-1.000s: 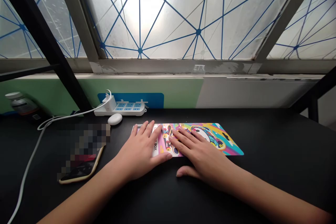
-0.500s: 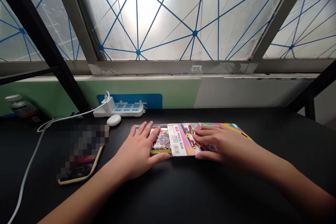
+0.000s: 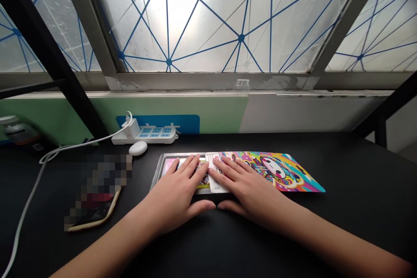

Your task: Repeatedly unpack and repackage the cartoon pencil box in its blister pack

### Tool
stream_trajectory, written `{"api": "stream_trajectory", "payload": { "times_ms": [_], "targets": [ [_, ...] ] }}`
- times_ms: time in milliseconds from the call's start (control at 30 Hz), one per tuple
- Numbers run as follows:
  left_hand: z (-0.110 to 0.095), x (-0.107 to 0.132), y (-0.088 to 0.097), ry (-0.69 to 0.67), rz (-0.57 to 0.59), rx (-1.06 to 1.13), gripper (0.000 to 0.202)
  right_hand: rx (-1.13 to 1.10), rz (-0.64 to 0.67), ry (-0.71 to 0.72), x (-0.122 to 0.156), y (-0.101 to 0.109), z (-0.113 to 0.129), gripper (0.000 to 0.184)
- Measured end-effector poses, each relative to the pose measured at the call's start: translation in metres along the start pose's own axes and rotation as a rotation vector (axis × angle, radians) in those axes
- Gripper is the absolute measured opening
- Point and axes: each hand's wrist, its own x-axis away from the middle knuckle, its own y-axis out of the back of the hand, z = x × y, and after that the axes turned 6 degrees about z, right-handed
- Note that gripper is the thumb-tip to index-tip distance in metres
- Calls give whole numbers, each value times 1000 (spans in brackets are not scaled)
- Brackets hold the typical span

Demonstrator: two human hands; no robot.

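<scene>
Flat on the black table lies a pencil box (image 3: 157, 172) with a clear plastic edge, its left part showing. A colourful printed card sleeve (image 3: 293, 173) with a cartoon figure covers the right part and reaches out far to the right. My left hand (image 3: 182, 186) rests palm down on the box's left part, fingers stretched out. On the sleeve's white-labelled left end lies my right hand (image 3: 247, 186), its fingers also extended. The two hands' fingertips nearly meet at the sleeve's edge. My fingers hide much of the box's middle and the label.
A phone (image 3: 94, 217), partly blurred out, lies to the left. Behind it are a small white rounded case (image 3: 138, 148) and a power strip (image 3: 159, 132) with a white cable (image 3: 35, 191). A bottle (image 3: 19, 132) stands at far left. Black frame bars rise on both sides.
My right hand has slid left along the sleeve, close to my left hand. More of the sleeve's cartoon print and of the box's left end now shows. The view has shifted slightly.
</scene>
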Motion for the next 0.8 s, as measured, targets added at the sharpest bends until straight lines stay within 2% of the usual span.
{"api": "stream_trajectory", "payload": {
  "times_ms": [100,300,467,800],
  "targets": [
    [-2,-3,-5,31,17,-25,81,-13,4,-4,-1,2,-1,71],
    [4,-2,-3,70,23,-74,61,-13,-19,14,1,-2,-13,55],
    [16,5,8,159,33,-31,60,-12,-45,10,1,-6,-35,53],
    [29,10,22,192,58,134,72,-29,-98,128,6,1,-63,52]
  ]
}}
